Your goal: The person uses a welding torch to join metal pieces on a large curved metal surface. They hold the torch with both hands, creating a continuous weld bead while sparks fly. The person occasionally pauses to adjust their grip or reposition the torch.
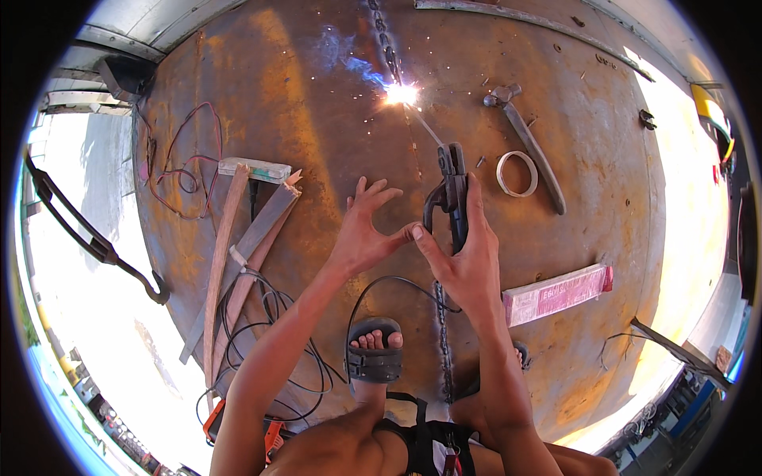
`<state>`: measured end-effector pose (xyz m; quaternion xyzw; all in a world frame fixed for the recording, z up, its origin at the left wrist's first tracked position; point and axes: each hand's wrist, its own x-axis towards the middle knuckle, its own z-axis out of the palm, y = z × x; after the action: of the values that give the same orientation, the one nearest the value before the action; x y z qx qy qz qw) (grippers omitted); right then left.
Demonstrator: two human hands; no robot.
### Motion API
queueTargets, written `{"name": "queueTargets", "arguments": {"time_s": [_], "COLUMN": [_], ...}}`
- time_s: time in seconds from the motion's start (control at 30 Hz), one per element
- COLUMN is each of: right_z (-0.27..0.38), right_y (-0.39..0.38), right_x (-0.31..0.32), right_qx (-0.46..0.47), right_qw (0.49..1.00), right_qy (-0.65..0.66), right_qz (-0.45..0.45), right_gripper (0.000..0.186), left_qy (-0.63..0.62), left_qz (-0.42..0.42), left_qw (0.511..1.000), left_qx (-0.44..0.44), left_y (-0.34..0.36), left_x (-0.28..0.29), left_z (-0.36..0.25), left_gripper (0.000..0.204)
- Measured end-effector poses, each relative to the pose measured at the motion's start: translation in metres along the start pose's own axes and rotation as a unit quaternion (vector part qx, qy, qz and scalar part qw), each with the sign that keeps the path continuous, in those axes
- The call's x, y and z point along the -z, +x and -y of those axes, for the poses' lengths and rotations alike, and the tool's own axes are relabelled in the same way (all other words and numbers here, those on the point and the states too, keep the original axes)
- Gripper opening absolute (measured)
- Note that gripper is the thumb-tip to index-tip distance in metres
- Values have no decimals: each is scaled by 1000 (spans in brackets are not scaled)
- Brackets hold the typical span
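Note:
My right hand (467,254) grips a black electrode holder (452,186), its fingers wrapped round the handle. A thin welding rod (429,129) runs from the holder's jaws to a bright arc (401,94), where sparks and bluish smoke come off the rusty steel plate (333,119). Beyond the arc a dark weld bead (384,40) leads away along a seam. Nothing is held in my left hand (367,226); its fingers are spread, and the thumb meets the right thumb beside the holder. A black cable (373,285) loops below my hands.
Right of the holder lie a hammer (533,151), a tape-like ring (517,174) and a pink-white box (557,295). Wooden strips (226,262), coiled cable (278,317) and a power strip (255,170) are on the left. My sandalled foot (375,353) rests near the nearer weld bead (444,341).

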<state>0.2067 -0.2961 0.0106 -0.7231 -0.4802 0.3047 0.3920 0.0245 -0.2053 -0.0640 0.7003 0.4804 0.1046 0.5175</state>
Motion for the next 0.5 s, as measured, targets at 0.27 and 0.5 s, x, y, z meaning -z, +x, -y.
{"name": "queueTargets", "arguments": {"time_s": [0.27, 0.5], "right_z": [2, 2], "right_y": [-1, 0], "right_x": [0, 0], "right_qx": [2, 0], "right_qw": [1000, 1000], "right_qy": [-3, 1], "right_qz": [-7, -8], "right_gripper": [101, 101], "left_qy": [18, 10], "left_qz": [7, 4], "left_qw": [1000, 1000], "left_qx": [-1, 1], "left_y": [1, 0], "left_x": [1, 1], "left_z": [0, 0], "left_gripper": [85, 85]}}
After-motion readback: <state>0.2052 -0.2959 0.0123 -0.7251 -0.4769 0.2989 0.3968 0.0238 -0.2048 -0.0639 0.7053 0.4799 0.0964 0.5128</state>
